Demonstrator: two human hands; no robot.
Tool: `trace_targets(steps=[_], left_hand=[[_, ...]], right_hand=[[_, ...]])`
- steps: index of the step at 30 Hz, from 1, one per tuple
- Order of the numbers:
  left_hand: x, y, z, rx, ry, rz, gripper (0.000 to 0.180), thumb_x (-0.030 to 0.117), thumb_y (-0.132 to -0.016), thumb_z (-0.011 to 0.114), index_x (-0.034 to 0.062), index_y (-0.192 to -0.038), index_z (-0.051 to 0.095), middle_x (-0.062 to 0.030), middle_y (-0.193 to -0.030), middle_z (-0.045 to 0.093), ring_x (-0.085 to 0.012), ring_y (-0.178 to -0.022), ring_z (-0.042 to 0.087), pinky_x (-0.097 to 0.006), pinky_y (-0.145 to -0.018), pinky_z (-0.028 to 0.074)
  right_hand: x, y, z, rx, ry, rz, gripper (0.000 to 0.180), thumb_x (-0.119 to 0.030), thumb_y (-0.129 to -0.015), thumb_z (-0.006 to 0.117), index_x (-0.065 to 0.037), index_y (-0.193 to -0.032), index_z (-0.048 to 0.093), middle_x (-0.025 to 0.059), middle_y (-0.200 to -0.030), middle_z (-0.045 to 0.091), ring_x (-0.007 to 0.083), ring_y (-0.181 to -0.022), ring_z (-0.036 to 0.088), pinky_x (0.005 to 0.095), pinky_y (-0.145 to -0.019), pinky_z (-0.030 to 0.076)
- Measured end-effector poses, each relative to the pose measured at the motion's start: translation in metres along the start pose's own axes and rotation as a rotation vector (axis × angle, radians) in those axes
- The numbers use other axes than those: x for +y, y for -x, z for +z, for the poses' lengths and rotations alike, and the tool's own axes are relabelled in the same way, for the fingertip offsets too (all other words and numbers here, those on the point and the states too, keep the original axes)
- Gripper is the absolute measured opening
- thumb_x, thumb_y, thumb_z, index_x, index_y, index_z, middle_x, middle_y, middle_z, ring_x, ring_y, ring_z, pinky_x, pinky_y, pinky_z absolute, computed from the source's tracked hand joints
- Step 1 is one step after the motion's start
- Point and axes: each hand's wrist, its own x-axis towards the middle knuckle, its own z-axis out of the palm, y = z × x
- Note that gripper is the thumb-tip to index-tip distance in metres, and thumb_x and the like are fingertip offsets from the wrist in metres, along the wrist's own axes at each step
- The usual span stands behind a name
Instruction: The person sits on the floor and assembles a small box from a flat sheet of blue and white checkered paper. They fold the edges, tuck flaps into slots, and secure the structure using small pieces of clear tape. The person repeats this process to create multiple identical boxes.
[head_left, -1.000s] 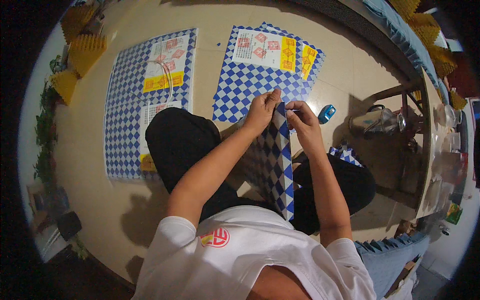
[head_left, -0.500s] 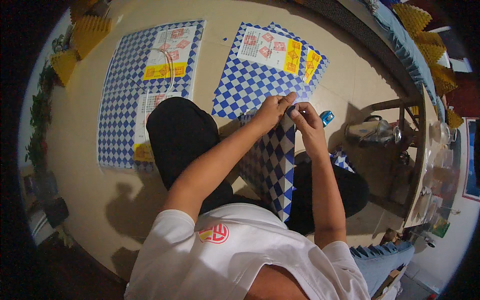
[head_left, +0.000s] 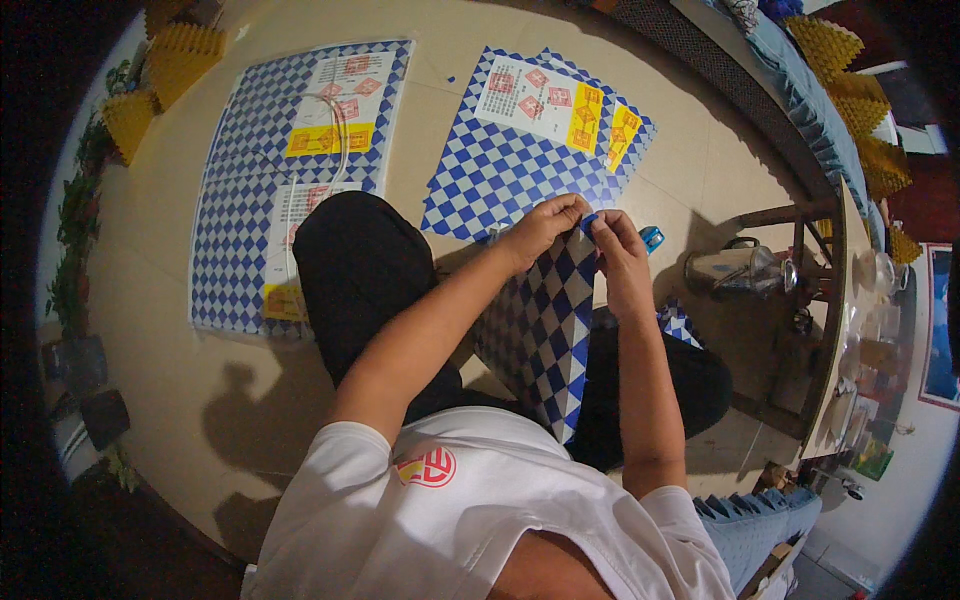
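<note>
Upright between my knees stands a blue-and-white checkered paper bag (head_left: 545, 320), its folded edge facing me. My left hand (head_left: 540, 232) is closed in a pinch at the bag's top corner. Right beside it, my right hand (head_left: 622, 252) is also closed, its thumb and finger on a small blue piece (head_left: 589, 222) at that same corner. I cannot make out whether that piece is part of the bag. Beyond my hands, flat checkered sheets (head_left: 470, 185) with white and yellow panels lie overlapped on the floor.
A clear-wrapped checkered pack with white cord handles (head_left: 235, 200) lies at the left. Just right of my right hand is a small blue object (head_left: 651, 239). Farther right, a metal kettle (head_left: 735, 268) sits by a wooden table (head_left: 838, 310). My knee (head_left: 365, 270) borders the bag.
My left thumb has come down from its raised position into a pinch. The small blue piece at my right fingertips shows more plainly. The bag stays between my knees.
</note>
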Motion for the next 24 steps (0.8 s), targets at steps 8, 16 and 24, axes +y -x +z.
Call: trace_targets(steps=[8, 16, 24], left_hand=[[-0.007, 0.004, -0.004, -0.04, 0.22, -0.023, 0.025, 0.027, -0.105, 0.053, 0.007, -0.114, 0.064, -0.0013, -0.106, 0.067, -0.0105, -0.099, 0.063, -0.026, -0.092, 0.049], [-0.005, 0.0, -0.006, -0.127, 0.341, -0.047, 0.019, 0.017, -0.099, 0.06, 0.0042, -0.113, 0.064, -0.0046, -0.104, 0.069, -0.0126, -0.095, 0.067, -0.029, -0.089, 0.054], [-0.004, 0.001, -0.005, -0.126, 0.365, -0.05, 0.019, 0.019, -0.095, 0.066, 0.0062, -0.109, 0.068, -0.0033, -0.101, 0.07, -0.0118, -0.092, 0.066, -0.027, -0.088, 0.054]], right_hand=[[-0.008, -0.005, -0.002, 0.007, -0.026, 0.066, 0.014, -0.023, -0.099, 0.064, -0.01, -0.104, 0.063, -0.0052, -0.082, 0.056, 0.0047, -0.067, 0.048, 0.0213, -0.059, 0.038], [-0.023, -0.012, -0.006, -0.052, 0.153, 0.002, 0.015, -0.016, -0.094, 0.068, -0.006, -0.104, 0.062, -0.0015, -0.086, 0.062, 0.0057, -0.069, 0.053, 0.0201, -0.058, 0.041], [-0.03, -0.014, -0.009, -0.065, 0.185, 0.072, 0.015, -0.016, -0.093, 0.07, -0.005, -0.101, 0.063, -0.0012, -0.083, 0.063, 0.006, -0.066, 0.053, 0.0208, -0.057, 0.041]])
